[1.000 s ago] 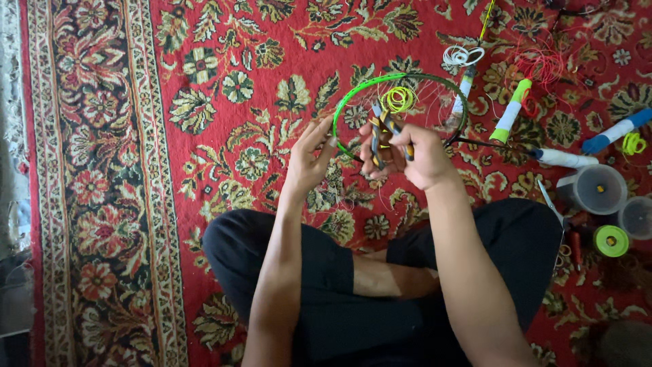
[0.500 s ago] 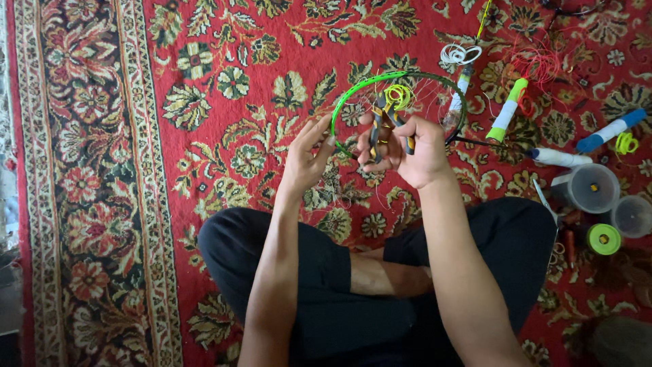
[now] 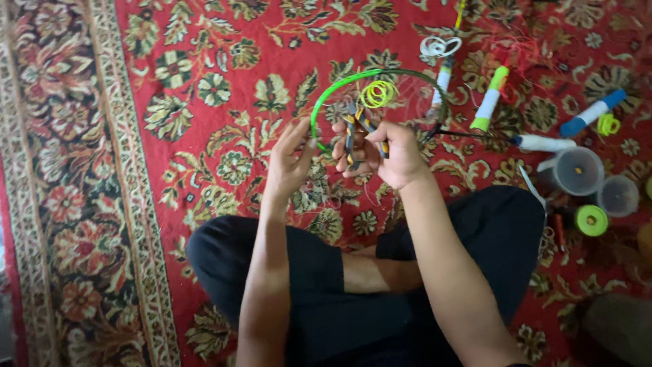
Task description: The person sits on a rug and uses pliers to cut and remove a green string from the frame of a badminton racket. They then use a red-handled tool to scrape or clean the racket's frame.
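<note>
Head view: right hand [image 3: 394,153] grips small yellow-handled pliers [image 3: 358,129] at thin green wire hoop [image 3: 337,88], held above red floral carpet [image 3: 204,102]. Left hand [image 3: 288,160] released, fingers touching hoop's left edge.

Red floral carpet [image 3: 204,61], markers [image 3: 490,100], clear cups [image 3: 577,170], green spool [image 3: 592,220]
</note>
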